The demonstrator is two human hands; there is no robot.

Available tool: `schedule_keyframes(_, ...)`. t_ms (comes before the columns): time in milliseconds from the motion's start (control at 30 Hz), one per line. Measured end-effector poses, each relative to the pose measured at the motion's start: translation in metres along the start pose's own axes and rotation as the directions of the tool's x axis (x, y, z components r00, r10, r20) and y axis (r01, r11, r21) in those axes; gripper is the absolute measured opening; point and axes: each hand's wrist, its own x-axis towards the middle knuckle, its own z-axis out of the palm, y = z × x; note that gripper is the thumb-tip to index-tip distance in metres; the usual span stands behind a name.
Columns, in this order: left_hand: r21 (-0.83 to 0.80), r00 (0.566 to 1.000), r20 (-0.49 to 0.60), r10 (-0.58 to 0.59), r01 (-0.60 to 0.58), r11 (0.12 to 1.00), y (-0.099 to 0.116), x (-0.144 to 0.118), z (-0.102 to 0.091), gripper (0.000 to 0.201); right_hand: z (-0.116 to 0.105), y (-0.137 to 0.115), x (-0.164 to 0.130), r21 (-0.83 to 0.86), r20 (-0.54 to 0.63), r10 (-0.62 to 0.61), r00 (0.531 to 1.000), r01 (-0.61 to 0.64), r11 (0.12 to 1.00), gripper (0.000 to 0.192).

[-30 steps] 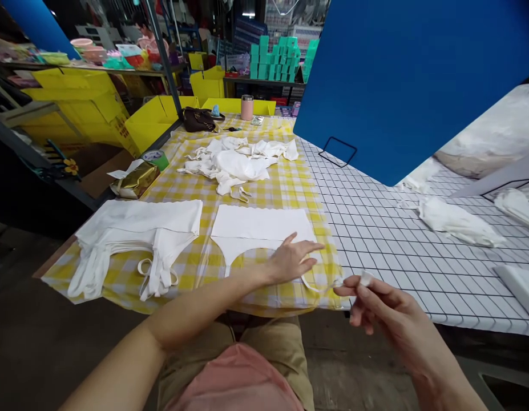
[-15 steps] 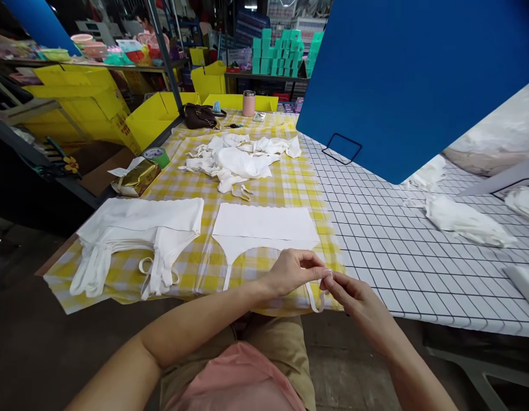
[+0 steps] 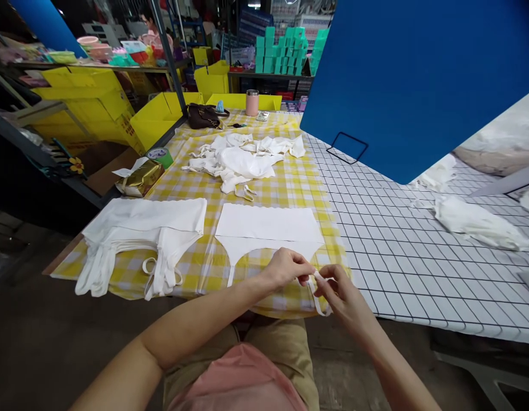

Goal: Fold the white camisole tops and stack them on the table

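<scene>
A white camisole top (image 3: 268, 224) lies flat on the yellow checked cloth in front of me, its two thin straps toward me. My left hand (image 3: 287, 267) pinches the right-hand strap (image 3: 314, 291) over the table's near edge. Close against it, my right hand (image 3: 338, 288) holds the same strap between thumb and fingertips. A loop of the strap hangs below the fingers; the exact spot they grip is partly hidden. To the left sits a stack of folded white tops (image 3: 146, 220) with straps dangling toward me.
Crumpled white garments (image 3: 242, 160) lie farther back. At left are a gold packet (image 3: 140, 178) and a green tape roll (image 3: 160, 155). A large blue board (image 3: 410, 85) hangs over the right side, above the grid-patterned cloth (image 3: 401, 268). A pink flask (image 3: 252, 104) stands at the back.
My hands have shifted slightly left along the strap, and my right fingers are more bent and spread. The view has moved a little. The top and the stack stay in place.
</scene>
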Motion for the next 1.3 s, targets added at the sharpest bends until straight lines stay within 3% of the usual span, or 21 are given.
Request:
schedule_keyframes(100, -0.03, 0.997, -0.036, -0.072, 0.071, 0.997, 0.001, 0.0, 0.001, 0.017, 0.013, 0.005, 0.005, -0.111, -0.114, -0.112, 0.987, 0.1, 0.989, 0.031)
schedule_keyframes(200, -0.074, 0.991, -0.031, -0.127, 0.124, 0.99, 0.0, 0.003, -0.001, 0.019, 0.021, 0.008, 0.012, -0.36, -0.181, -0.326, 0.928, 0.246, 0.9, 0.02)
schedule_keyframes(367, -0.109, 0.964, 0.017, -0.266, 0.266, 0.958, 0.0, 0.015, -0.014, 0.023, 0.023, 0.008, 0.024, -0.56, -0.15, -0.483, 0.863, 0.328, 0.761, 0.029)
schedule_keyframes(433, -0.009, 0.976, 0.061, -0.211, 0.212, 0.977, 0.0, 0.022, -0.022, 0.022, 0.021, 0.007, 0.03, -0.537, -0.138, -0.486, 0.863, 0.347, 0.769, 0.031)
schedule_keyframes(500, 0.217, 0.997, 0.029, -0.071, 0.063, 0.974, -0.002, 0.031, -0.031, 0.019, 0.017, 0.007, 0.041, -0.463, -0.152, -0.442, 0.884, 0.332, 0.822, 0.03)
schedule_keyframes(533, 0.367, 0.999, -0.015, 0.035, -0.027, 0.93, -0.003, 0.036, -0.036, 0.015, 0.015, 0.008, 0.047, -0.41, -0.161, -0.401, 0.902, 0.308, 0.858, 0.028)
schedule_keyframes(600, 0.654, 0.96, -0.056, 0.273, -0.171, 0.737, -0.007, 0.048, -0.045, 0.011, 0.012, 0.011, 0.063, -0.288, -0.185, -0.28, 0.942, 0.221, 0.932, 0.025)
schedule_keyframes(667, 0.814, 0.914, 0.019, 0.404, -0.249, 0.525, -0.011, 0.06, -0.052, 0.021, 0.009, 0.017, 0.08, -0.161, -0.191, -0.121, 0.974, 0.091, 0.983, 0.023)
schedule_keyframes(800, 0.916, 0.905, 0.203, 0.373, -0.311, 0.256, -0.016, 0.076, -0.057, 0.021, 0.011, 0.029, 0.108, -0.01, -0.15, 0.094, 0.984, -0.096, 0.995, 0.027)
schedule_keyframes(900, 0.938, 0.9, 0.298, 0.319, -0.337, 0.075, -0.018, 0.081, -0.056, 0.017, 0.014, 0.033, 0.118, 0.0, -0.125, 0.097, 0.987, -0.098, 0.995, 0.029)
schedule_keyframes(967, 0.939, 0.893, 0.327, 0.308, -0.344, -0.001, -0.02, 0.082, -0.054, 0.022, 0.015, 0.034, 0.12, 0.0, -0.112, 0.094, 0.989, -0.094, 0.996, 0.029)
schedule_keyframes(1067, 0.941, 0.884, 0.316, 0.343, -0.339, 0.008, -0.024, 0.084, -0.054, 0.024, 0.016, 0.034, 0.122, 0.0, -0.102, 0.087, 0.991, -0.087, 0.996, 0.029)
schedule_keyframes(1233, 0.918, 0.918, 0.134, 0.373, -0.257, 0.303, -0.029, 0.089, -0.057, 0.022, 0.02, 0.03, 0.125, -0.01, -0.122, 0.039, 0.992, -0.041, 0.999, 0.028)
schedule_keyframes(1300, 0.894, 0.93, 0.1, 0.352, -0.24, 0.379, -0.028, 0.091, -0.058, 0.021, 0.024, 0.027, 0.126, -0.022, -0.147, 0.008, 0.989, -0.011, 1.0, 0.024)
